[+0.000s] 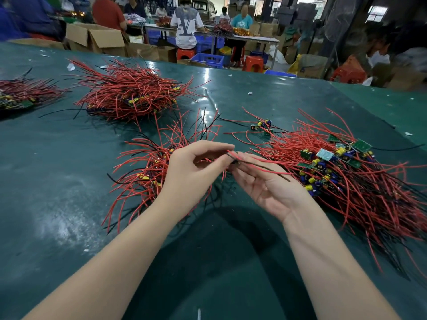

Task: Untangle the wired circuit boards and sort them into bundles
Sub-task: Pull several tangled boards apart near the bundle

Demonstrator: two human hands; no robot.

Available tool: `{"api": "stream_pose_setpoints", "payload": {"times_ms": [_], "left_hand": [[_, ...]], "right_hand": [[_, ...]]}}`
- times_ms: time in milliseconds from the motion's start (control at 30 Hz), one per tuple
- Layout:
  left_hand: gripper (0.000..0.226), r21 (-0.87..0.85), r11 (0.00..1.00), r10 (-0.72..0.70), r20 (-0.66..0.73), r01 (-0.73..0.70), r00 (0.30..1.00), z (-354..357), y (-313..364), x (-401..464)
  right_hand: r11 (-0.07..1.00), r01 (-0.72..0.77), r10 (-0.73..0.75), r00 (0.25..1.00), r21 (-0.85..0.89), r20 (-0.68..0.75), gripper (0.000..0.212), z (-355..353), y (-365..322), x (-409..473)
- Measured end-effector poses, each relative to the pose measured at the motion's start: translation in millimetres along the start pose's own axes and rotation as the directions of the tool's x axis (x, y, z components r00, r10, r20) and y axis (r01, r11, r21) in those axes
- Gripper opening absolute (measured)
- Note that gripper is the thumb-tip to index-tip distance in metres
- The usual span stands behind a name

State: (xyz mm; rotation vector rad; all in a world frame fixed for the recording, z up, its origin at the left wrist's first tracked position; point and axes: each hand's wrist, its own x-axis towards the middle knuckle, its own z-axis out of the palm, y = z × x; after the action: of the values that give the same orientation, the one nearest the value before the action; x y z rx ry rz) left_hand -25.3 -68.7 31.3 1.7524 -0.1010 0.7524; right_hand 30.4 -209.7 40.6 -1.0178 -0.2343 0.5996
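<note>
Both hands meet above the green table (57,181), near its front edge. The left hand (191,174) has its fingers curled, and its thumb and forefinger pinch a few wires (258,163), red and dark, at one end. The right hand (265,183) lies palm up with the fingers mostly straight; the same wires run across its fingers and palm, and its fingertips touch them close to the left hand's pinch. Whether the right hand really grips the wires I cannot tell. A small dark part sits where the two hands meet, but it is too blurred to name.

Just behind the left hand lies a bundle (157,162) of red and black wires with small yellow parts inside. To the right of the right hand is a big pile (346,172) of wired boards, with green boards and blue and yellow parts on top. Behind the hands one board (262,125) lies apart from the pile. Farther back on the left is a heap (129,93) of red wires, and another heap (20,93) lies at the left edge.

Behind the table people sit at other tables, among cardboard boxes (97,38), blue crates (208,60) and red stools (253,63).
</note>
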Motion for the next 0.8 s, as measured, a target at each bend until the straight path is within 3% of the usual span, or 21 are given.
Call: {"api": "stream_pose_setpoints", "payload": {"times_ms": [100, 267, 367, 567, 667, 800], "left_hand": [[0.012, -0.246, 0.954, -0.178, -0.017, 0.169, 0.984, 3, 3, 0], [0.011, -0.494, 0.819, -0.329, 0.010, 0.291, 0.944, 5, 7, 1], [0.021, -0.555, 0.743, -0.397, 0.085, 0.374, 0.914, 3, 7, 2], [0.013, -0.600, 0.557, -0.522, 0.286, 0.575, 0.803, -6, 10, 6], [0.015, -0.600, 0.579, -0.503, 0.270, 0.552, 0.821, -7, 10, 5], [0.016, -0.551, 0.722, -0.421, 0.130, 0.419, 0.898, -4, 9, 5]], "right_hand": [[0.998, 0.053, -0.053, 0.999, 0.016, 0.009, 0.008, 3, 2, 0], [0.986, 0.161, -0.160, 0.987, -0.034, 0.012, 0.010, 5, 5, -1], [0.978, 0.198, -0.197, 0.980, -0.060, 0.023, 0.009, 6, 6, -1], [0.980, 0.188, -0.185, 0.981, -0.070, 0.058, 0.010, 7, 6, -3], [0.984, 0.173, -0.172, 0.985, -0.050, 0.031, 0.010, 8, 6, -2], [0.987, 0.160, -0.161, 0.986, -0.012, -0.034, 0.010, 7, 6, -1]]}}
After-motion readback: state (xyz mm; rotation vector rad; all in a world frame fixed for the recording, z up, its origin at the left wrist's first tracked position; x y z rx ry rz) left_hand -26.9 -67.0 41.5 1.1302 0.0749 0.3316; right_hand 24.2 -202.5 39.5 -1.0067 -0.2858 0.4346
